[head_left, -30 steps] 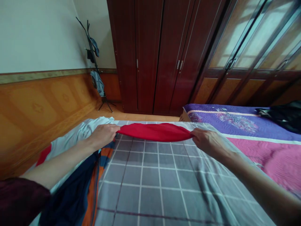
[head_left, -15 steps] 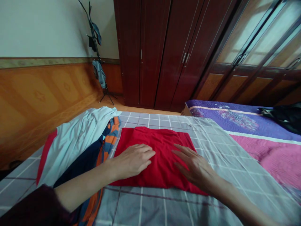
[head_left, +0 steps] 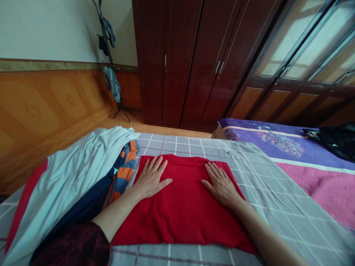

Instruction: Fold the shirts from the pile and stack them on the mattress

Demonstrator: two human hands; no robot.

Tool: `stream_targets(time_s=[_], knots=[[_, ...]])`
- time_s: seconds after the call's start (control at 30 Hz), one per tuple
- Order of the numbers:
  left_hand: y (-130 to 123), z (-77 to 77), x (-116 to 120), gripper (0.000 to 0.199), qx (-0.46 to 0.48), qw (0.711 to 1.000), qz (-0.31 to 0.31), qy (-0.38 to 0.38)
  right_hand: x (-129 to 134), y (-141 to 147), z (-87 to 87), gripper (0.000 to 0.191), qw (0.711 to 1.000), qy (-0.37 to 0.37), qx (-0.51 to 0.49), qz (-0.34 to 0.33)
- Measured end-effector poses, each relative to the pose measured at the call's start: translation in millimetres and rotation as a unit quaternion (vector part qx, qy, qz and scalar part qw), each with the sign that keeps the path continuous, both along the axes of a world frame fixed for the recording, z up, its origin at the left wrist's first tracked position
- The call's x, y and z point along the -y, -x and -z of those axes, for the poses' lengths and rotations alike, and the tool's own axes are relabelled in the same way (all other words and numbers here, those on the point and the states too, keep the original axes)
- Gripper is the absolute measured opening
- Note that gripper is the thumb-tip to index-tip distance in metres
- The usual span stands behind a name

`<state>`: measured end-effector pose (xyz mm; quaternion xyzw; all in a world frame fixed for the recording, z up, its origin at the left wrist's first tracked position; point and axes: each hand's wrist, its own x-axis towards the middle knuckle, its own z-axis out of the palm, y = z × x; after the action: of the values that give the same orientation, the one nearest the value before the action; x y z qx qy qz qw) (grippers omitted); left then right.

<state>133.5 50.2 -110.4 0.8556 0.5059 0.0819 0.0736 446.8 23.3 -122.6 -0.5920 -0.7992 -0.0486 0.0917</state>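
Observation:
A red garment (head_left: 183, 207), folded into a broad flat shape, lies on the grey checked bedsheet (head_left: 277, 207). My left hand (head_left: 151, 179) rests flat on its upper left part, fingers spread and pointing away from me. On the upper right part lies my right hand (head_left: 220, 183), palm down, with the fingers stretched out and the thumb apart. Neither hand grips anything. The cloth between the hands looks fairly smooth, with soft creases nearer to me.
Left of the red garment lie a pale garment with a red edge (head_left: 74, 173), a navy cloth (head_left: 83, 210) and an orange-and-blue checked cloth (head_left: 127, 162). A second bed with a purple and pink cover (head_left: 307, 173) stands right. Behind are a dark wardrobe (head_left: 180, 74) and a coat stand (head_left: 108, 48).
My hands have moved farther apart and forward, from near the garment's middle to its upper left and right, now pressed flat. The red cloth reaches nearer to me and looks smoother.

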Motion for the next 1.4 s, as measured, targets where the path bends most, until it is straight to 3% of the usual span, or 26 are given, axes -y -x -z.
stream_targets(time_s=[0.17, 0.3, 0.4, 0.47, 0.63, 0.7, 0.77, 0.87, 0.93, 1.07, 1.13, 1.2, 1.27, 1.4], knots=[[-3.7, -1.3, 0.6, 0.069, 0.0, 0.999, 0.027, -0.02, 8.6, 21.3, -7.3, 0.057, 0.999, -0.031, 0.012, -0.033], [-2.7, 0.4, 0.3, 0.066, 0.005, 0.999, 0.042, -0.008, 9.5, 67.6, -21.1, 0.058, 0.99, 0.03, 0.004, -0.14], [-1.1, 3.8, -0.8, 0.065, 0.012, 0.999, 0.041, -0.014, -9.2, 88.3, -24.6, 0.065, 0.982, 0.077, -0.004, -0.174], [-0.1, 5.8, -1.6, 0.066, 0.014, 0.999, 0.039, -0.014, -27.7, 82.3, -23.0, 0.069, 0.986, 0.084, -0.002, -0.142], [1.4, 6.7, -2.8, 0.069, 0.015, 0.999, 0.042, -0.008, -50.9, 29.7, -20.4, 0.064, 0.997, 0.049, 0.023, 0.05], [2.0, 7.6, -3.0, 0.07, 0.018, 0.999, 0.043, -0.011, -39.7, 18.4, -23.6, 0.061, 0.995, 0.029, 0.025, 0.093], [2.8, 10.1, -3.5, 0.07, 0.021, 0.999, 0.045, -0.012, -15.4, 18.8, -29.7, 0.06, 0.997, 0.013, 0.016, 0.079], [3.2, 12.1, -5.3, 0.069, 0.025, 0.998, 0.049, -0.011, 39.1, 28.6, -42.4, 0.058, 0.999, 0.027, -0.008, -0.037], [2.3, 5.8, -5.5, 0.07, 0.026, 0.999, 0.045, -0.012, 79.4, 29.7, -49.9, 0.057, 0.992, 0.066, -0.012, -0.105], [-0.5, -35.9, 11.9, 0.061, 0.021, 0.997, 0.067, -0.023, 141.6, 4.1, -50.6, 0.073, 0.99, 0.077, 0.016, -0.116], [1.8, -60.2, 35.6, 0.041, -0.003, 0.993, 0.114, -0.009, 157.6, -15.0, -43.5, 0.074, 0.993, 0.042, 0.048, -0.103], [10.2, -73.3, 67.0, 0.027, -0.043, 0.988, 0.147, 0.019, 164.5, -29.9, -35.0, 0.066, 0.993, -0.004, 0.081, -0.086], [24.9, -69.9, 99.1, 0.03, -0.081, 0.982, 0.167, 0.039, 165.6, -37.6, -28.4, 0.054, 0.991, -0.045, 0.104, -0.077], [58.5, -34.5, 136.8, 0.048, -0.123, 0.979, 0.158, 0.047, 160.7, -36.4, -27.6, 0.037, 0.982, -0.109, 0.113, -0.106]])
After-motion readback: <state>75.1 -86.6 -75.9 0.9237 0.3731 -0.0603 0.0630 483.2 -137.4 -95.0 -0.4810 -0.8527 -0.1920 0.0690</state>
